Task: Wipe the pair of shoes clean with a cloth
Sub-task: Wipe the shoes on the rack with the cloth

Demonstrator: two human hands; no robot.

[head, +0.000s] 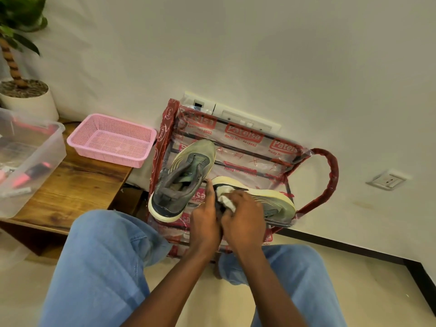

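Observation:
Two grey-green sneakers with cream soles rest on a plastic-wrapped red rack [328,175]. The left shoe [184,178] stands upright, toe pointing away from me. The right shoe [271,199] lies on its side, toe to the right. My left hand [205,223] grips the right shoe at its heel end, index finger stretched up. My right hand [245,220] presses a crumpled white cloth [225,197] against that shoe's upper near the collar. The hands hide the heel.
A pink mesh basket [111,140] sits on a wooden bench [77,185] to the left, beside a clear plastic bin [28,156] of tools and a potted plant [26,90]. White wall behind carries switch plates [247,119]. My jeans-clad knees [106,267] flank the rack.

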